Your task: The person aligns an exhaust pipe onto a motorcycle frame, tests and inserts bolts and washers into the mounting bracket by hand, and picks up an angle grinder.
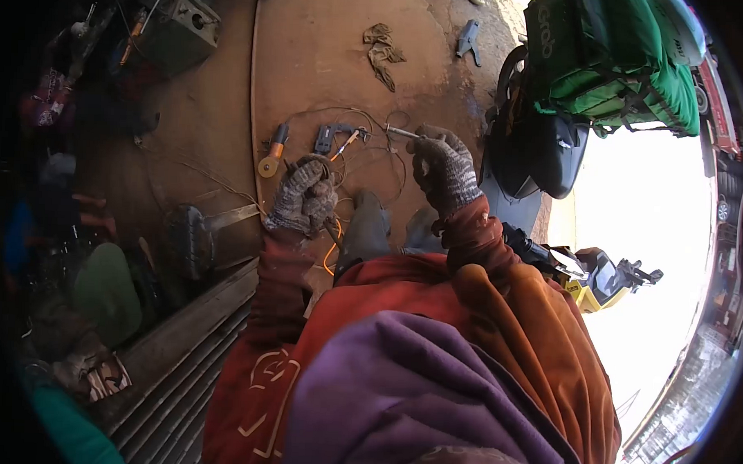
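Observation:
My right hand [446, 165], in a grey knitted glove, is closed around a thin pale metal rod [403, 132]. The rod points left and has a small wider end; its exact kind is unclear. My left hand [305, 199], gloved too, has its fingers curled round a small dark piece, mostly hidden by the glove. Just beyond the left hand lie an angle grinder [274, 149] with an orange head and a dark power tool [324, 139]. Beside these is a small orange-and-metal tool [352, 141]. Thin cables [402, 172] loop over the floor between my hands.
A crumpled rag [382, 56] and a blue-grey tool [469, 42] lie farther off on the brown floor [312, 58]. At right stands a motorbike with a green delivery bag [594, 60]. A slatted bench [182, 373] and a metal box [186, 25] are at left.

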`<action>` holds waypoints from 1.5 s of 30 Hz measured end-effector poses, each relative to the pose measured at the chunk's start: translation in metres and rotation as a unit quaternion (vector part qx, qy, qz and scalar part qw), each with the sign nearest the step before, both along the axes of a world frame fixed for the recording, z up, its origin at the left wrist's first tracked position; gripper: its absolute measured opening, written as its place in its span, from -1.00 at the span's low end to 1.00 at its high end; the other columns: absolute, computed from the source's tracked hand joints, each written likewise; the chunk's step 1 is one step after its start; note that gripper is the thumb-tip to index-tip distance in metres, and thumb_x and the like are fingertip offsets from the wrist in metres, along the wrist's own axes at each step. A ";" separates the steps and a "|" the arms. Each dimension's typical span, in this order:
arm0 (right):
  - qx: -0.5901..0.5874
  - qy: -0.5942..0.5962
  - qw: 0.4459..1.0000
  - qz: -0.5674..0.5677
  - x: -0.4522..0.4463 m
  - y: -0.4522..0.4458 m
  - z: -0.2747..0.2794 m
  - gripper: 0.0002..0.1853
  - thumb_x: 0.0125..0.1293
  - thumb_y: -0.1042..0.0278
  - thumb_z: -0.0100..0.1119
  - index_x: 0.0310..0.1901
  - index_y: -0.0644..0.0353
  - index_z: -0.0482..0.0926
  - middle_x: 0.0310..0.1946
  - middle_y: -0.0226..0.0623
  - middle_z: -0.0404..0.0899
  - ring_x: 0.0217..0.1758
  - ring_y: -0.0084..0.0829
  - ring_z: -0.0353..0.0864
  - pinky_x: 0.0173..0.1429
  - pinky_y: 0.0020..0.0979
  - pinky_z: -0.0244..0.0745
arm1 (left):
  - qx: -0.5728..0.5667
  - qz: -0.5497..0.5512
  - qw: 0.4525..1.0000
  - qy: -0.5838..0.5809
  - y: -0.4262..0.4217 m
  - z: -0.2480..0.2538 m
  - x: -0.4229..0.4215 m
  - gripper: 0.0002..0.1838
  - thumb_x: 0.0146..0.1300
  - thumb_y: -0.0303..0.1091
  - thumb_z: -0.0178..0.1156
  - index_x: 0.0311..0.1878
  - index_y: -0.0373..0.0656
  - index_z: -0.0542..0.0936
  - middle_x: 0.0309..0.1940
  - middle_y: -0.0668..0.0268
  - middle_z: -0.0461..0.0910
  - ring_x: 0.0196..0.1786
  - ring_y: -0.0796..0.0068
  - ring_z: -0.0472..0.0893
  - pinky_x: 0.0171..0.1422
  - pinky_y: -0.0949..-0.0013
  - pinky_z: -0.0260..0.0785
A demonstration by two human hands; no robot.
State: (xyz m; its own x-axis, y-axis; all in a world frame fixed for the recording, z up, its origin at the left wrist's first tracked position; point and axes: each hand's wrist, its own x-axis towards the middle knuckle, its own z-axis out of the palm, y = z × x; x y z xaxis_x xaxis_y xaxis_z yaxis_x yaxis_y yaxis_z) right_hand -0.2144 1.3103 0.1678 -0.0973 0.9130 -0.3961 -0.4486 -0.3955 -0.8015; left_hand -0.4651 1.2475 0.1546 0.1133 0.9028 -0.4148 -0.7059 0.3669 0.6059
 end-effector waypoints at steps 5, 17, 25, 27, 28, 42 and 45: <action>0.218 -0.225 0.949 -0.029 -0.003 0.068 0.030 -0.82 0.11 0.55 0.22 -0.21 0.17 0.61 -0.42 -0.35 0.59 -0.45 -0.48 0.51 -0.40 -0.49 0.41 | 0.084 -0.082 0.979 -0.170 0.125 0.017 0.009 -0.76 0.36 -0.20 0.10 -0.15 -0.17 0.59 -0.51 0.34 0.47 -0.79 0.64 0.20 -0.73 0.48 0.12; 0.171 -0.067 0.983 -0.008 -0.012 0.333 0.010 -0.85 0.22 0.48 0.20 -0.18 0.30 0.56 -0.49 -0.28 0.58 -0.56 -0.55 0.48 -0.49 -0.52 0.41 | 0.009 -0.094 0.995 0.042 0.394 0.028 0.036 -0.72 0.42 -0.20 0.11 0.03 -0.18 0.54 -0.51 0.42 0.47 -0.78 0.68 0.22 -0.72 0.55 0.09; 0.083 0.096 0.992 0.011 0.001 0.590 0.028 -0.76 0.22 0.47 0.25 -0.08 0.32 0.56 -0.38 -0.17 0.66 -0.60 -0.57 0.47 -0.52 -0.59 0.36 | 0.069 -0.140 0.979 0.133 0.671 0.062 0.070 -0.70 0.40 -0.19 0.14 -0.02 -0.24 0.54 -0.60 0.46 0.38 -0.76 0.68 0.26 -0.75 0.53 0.09; 0.072 0.125 0.990 0.002 0.011 0.634 0.047 -0.73 0.26 0.41 0.25 -0.04 0.32 0.56 -0.34 -0.17 0.67 -0.56 -0.59 0.50 -0.50 -0.60 0.37 | 0.088 -0.143 0.971 0.171 0.731 0.075 0.083 -0.69 0.38 -0.17 0.16 -0.04 -0.25 0.54 -0.59 0.45 0.38 -0.75 0.69 0.27 -0.73 0.54 0.12; 0.047 0.163 0.986 -0.008 0.021 0.657 0.047 -0.72 0.33 0.35 0.21 -0.01 0.32 0.55 -0.35 -0.17 0.67 -0.56 -0.62 0.49 -0.50 -0.60 0.37 | 0.105 -0.176 0.965 0.161 0.760 0.081 0.092 -0.68 0.38 -0.16 0.16 -0.04 -0.25 0.54 -0.58 0.46 0.38 -0.74 0.69 0.28 -0.72 0.55 0.13; 0.011 -0.041 0.910 -0.412 0.106 0.826 0.035 -0.79 0.32 0.15 0.22 -0.30 0.12 0.59 -0.62 -0.43 0.56 -0.73 -0.67 0.34 -0.68 -0.60 0.19 | 0.164 -0.656 0.726 0.128 1.062 0.067 0.310 -0.77 0.32 -0.17 0.25 -0.13 -0.11 0.61 -0.64 0.53 0.36 -0.77 0.76 0.20 -0.75 0.60 -0.04; 0.023 -0.150 0.845 -0.513 0.088 0.852 0.039 -0.79 0.25 0.21 0.30 -0.33 0.18 0.59 -0.61 -0.41 0.58 -0.66 -0.69 0.38 -0.62 -0.58 0.22 | 0.187 -0.710 0.669 0.114 1.094 0.068 0.334 -0.72 0.34 -0.09 0.22 -0.15 -0.12 0.61 -0.62 0.56 0.36 -0.75 0.77 0.24 -0.73 0.59 0.03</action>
